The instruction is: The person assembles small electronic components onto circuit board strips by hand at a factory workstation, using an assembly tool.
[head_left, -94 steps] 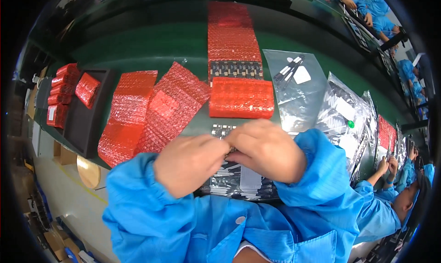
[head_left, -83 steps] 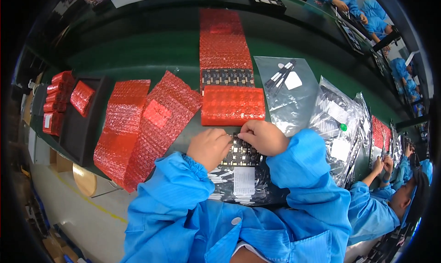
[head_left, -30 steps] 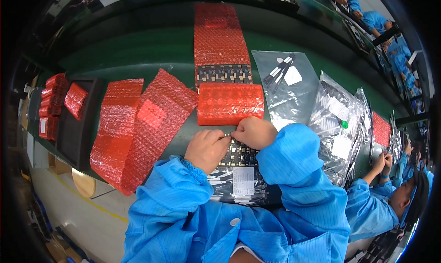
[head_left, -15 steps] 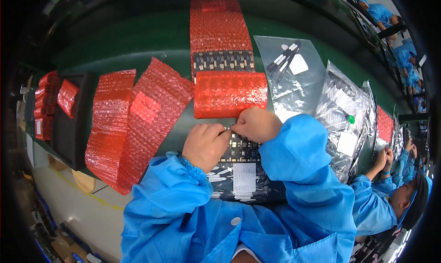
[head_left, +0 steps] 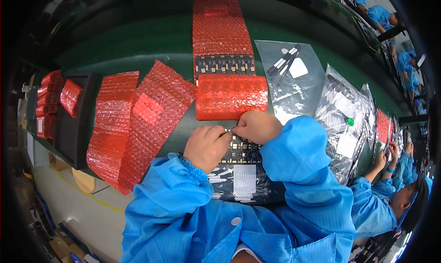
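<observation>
My left hand (head_left: 207,146) and my right hand (head_left: 258,126) meet over a dark circuit board panel (head_left: 241,151) dotted with small pale parts. Both hands are closed in a pinch, fingertips nearly touching at the panel's upper edge. What lies between the fingertips is too small and covered to name. Just beyond the hands sits a folded roll of red bubble wrap (head_left: 232,96). Behind it a row of dark circuit boards (head_left: 225,64) rests on the red bubble wrap sheet (head_left: 218,31). Under the panel's near edge lies a clear bag of black-and-white strips (head_left: 219,178) with a white label (head_left: 244,179).
To the left are red bubble wrap bags (head_left: 151,109) and a black tray (head_left: 87,120) with red wrapped packs. On the right lie a clear bag with a few strips (head_left: 289,79) and fuller plastic bags (head_left: 342,120). A co-worker (head_left: 381,203) sits at the far right.
The view has shifted slightly, so everything sits a little lower and to the right. My hands keep the same pinch at the panel's edge. The co-worker's hands have moved a little apart.
</observation>
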{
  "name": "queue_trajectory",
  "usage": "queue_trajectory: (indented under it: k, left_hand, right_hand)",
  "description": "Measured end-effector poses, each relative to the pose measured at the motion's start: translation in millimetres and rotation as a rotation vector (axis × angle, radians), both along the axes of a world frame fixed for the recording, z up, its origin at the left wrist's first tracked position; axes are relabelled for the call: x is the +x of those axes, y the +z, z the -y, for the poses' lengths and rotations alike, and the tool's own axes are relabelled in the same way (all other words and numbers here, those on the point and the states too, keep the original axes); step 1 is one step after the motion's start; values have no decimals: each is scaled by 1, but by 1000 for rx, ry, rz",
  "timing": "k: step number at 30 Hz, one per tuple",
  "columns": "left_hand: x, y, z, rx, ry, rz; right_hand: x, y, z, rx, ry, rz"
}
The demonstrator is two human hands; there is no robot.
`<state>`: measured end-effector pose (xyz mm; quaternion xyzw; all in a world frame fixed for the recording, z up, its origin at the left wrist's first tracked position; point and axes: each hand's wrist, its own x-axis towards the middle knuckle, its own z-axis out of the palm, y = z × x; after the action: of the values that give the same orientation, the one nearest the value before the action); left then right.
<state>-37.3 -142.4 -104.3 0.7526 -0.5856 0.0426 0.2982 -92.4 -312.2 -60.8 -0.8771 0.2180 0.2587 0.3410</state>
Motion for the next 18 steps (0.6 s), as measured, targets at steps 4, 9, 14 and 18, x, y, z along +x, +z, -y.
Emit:
queue_trajectory:
  k: [4,9,14,18]
  left_hand:
    - [1,1,0,24,-9,4]
    - [3,0,-5,-8,-13,-40]
    - [22,51,-40,-128,214,-371]
    - [40,82,-110,93,588,-540]
  right_hand:
    - [1,5,-1,-13,13,-28]
    - [3,-1,-4,-3,25,0]
    - [-3,-8,1,26,-23,0]
    - [-4,-5,4,38,-34,7]
